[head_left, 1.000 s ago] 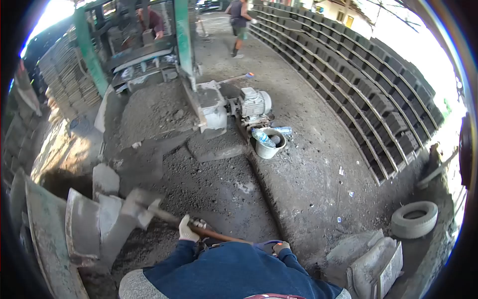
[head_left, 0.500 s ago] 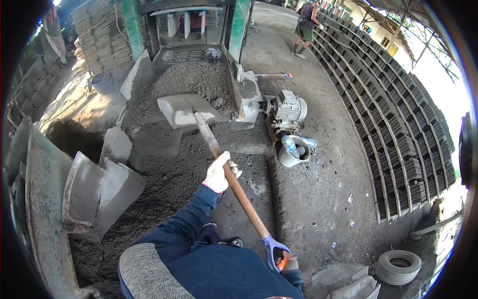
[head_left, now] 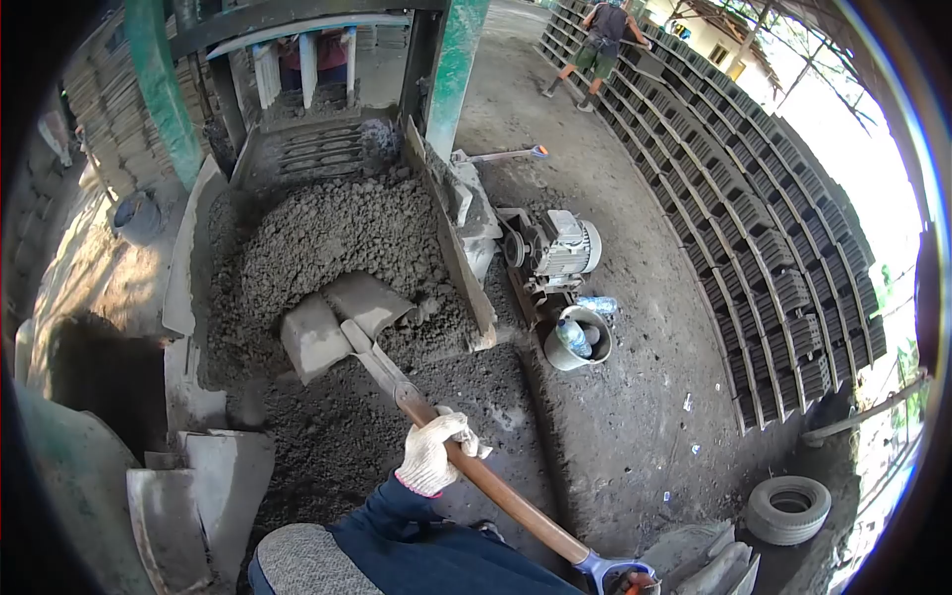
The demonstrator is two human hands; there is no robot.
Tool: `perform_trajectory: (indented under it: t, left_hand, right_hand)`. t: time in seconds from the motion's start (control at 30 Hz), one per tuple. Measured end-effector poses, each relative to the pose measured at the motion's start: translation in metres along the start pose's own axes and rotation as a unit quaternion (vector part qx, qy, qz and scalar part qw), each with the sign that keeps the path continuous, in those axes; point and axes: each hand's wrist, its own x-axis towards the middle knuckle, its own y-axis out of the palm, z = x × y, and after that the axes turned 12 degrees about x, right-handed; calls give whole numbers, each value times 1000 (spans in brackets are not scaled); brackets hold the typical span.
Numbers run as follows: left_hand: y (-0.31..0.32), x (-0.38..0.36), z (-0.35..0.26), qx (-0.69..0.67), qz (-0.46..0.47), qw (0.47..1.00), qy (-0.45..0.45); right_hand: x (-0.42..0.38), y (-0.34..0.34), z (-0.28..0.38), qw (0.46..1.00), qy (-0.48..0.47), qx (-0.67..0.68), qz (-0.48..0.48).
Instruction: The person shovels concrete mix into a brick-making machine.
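The left hand, in a white work glove, is closed around the brown wooden shaft of the grey-bladed shovel; the right hand is mostly out of frame at the blue D-handle, grip indeterminate. The blade rests at the near edge of the grey damp mortar heap in the sloped metal hopper. Beside it stand a grey electric motor and a bucket holding plastic bottles. Dark concrete blocks line the dirt floor.

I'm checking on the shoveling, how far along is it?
Done: a big mix heap fills the hopper. In hand: the left hand grips the shovel shaft, blade on the heap; the right hand holds the grip. Left: loose mix on the ground.
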Motion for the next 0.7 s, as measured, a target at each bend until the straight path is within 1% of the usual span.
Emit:
perform_trajectory:
  t: [0.03,0.07,0.13,0.2,0.23,0.27,0.3,0.33,0.37,0.4,0.43,0.5,0.53,0.57,0.63,0.67,0.7]
  left_hand:
    - [0,3,-8,8,7,1000,-3]
    - [2,8,-16,24,-4,1000,-2]
    - [-1,23,-32,40,28,998,28]
    - [-9,42,-56,59,36,997,39]
    - [-13,54,-73,72,35,996,39]
    - [-25,73,-89,94,44,993,61]
    - [-37,91,-107,115,53,988,83]
    - [-41,103,-130,126,32,988,85]
    - [-43,115,-154,136,10,987,87]
    - [-49,132,-177,145,-24,984,100]
    - [-51,145,-196,154,-58,980,113]
    - [-33,148,-208,147,-135,966,164]
    - [-40,137,-200,151,-68,968,189]
    - [-32,114,-188,113,-83,982,128]
    - [-15,68,-150,98,-64,986,119]
    - [-8,49,-128,97,-60,988,102]
    - [-3,34,-106,98,-33,988,112]
  right_hand:
    - [-3,7,-5,1000,-4,6,4]
    - [0,10,-8,1000,-10,11,19]
    - [12,13,-22,997,-27,26,66]
    - [36,10,-52,986,-46,64,147]
    - [50,20,-67,975,-53,88,195]
    - [8,93,-49,984,-88,60,144]
    - [0,129,-52,978,-82,119,147]
    - [-12,167,-52,972,-97,149,157]
    - [-19,199,-53,954,-48,232,184]
    - [-29,230,-50,944,-22,267,190]
    - [-47,266,-36,955,-52,232,178]
    - [-43,274,-30,948,-56,185,254]
    - [-28,254,-39,958,-73,170,218]
    - [-21,229,-41,958,-55,166,230]
    - [-12,182,-37,968,-89,123,198]
    - [3,156,-50,972,-77,132,176]
    - [24,129,-66,977,-68,137,146]
